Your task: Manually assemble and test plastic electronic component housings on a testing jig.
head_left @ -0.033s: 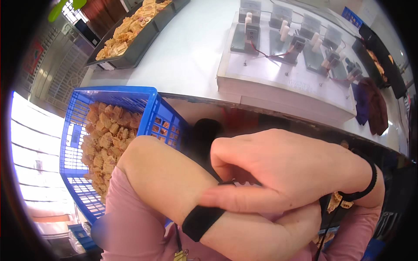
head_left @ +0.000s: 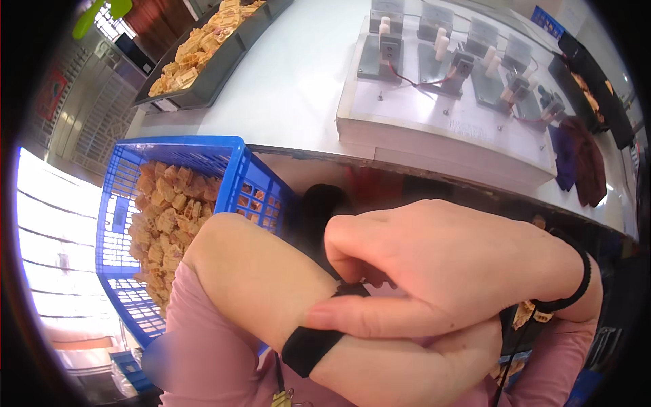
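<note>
My left forearm lies across my front with a wide black wristband [head_left: 310, 350] around it. Over it is my right hand [head_left: 434, 264], closed, its thumb pressed at the edge of the wristband and its fingers curled round the far side, where another dark part of the band shows. A thin black cord loop [head_left: 584, 285] circles my right wrist. Beneath my right hand is my left hand [head_left: 420, 373]; its fingers are hidden.
A blue crate [head_left: 241, 163] of tan plastic-looking parts [head_left: 166, 217] stands at left. On the white table [head_left: 285, 74] are a dark tray [head_left: 230, 68] with similar parts and a white fixture box [head_left: 434, 142] with wired clamps. Dark cloths [head_left: 586, 166] hang at right.
My right thumb has shifted slightly down onto the wristband's edge, and more of the band shows between thumb and fingers. Otherwise the hands hold nearly the same place.
</note>
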Tool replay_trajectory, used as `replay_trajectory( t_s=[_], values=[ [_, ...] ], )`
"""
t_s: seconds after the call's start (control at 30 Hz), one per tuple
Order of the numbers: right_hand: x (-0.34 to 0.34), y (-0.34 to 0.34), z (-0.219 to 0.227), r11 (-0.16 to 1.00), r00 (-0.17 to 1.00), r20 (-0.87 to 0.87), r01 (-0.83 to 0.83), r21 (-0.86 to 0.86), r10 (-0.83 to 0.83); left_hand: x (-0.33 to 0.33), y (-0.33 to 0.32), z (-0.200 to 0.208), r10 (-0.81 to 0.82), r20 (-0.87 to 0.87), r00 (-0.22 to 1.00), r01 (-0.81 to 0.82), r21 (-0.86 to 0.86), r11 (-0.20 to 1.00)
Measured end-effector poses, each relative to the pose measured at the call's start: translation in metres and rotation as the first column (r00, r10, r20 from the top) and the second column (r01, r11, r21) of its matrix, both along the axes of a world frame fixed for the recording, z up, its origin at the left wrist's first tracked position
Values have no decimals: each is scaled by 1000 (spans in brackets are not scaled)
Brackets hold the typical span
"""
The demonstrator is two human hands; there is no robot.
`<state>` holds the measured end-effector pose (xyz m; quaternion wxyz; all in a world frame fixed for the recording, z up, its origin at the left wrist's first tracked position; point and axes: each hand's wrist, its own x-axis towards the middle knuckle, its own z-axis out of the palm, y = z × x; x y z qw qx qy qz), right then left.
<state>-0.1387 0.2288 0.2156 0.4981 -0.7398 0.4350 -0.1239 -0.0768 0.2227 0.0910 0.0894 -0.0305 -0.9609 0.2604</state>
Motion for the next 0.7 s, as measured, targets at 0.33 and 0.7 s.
replay_trajectory(
  t_s=[0.33,0.7],
  values=[
    [9,15,4,947,997,-76,-56,-317,33,22,29,9,-136,211,968,138,7,990],
    [-17,4,-65,996,957,275,84,26,-88,36,45,46,-183,305,935,196,-13,981]
  ],
)
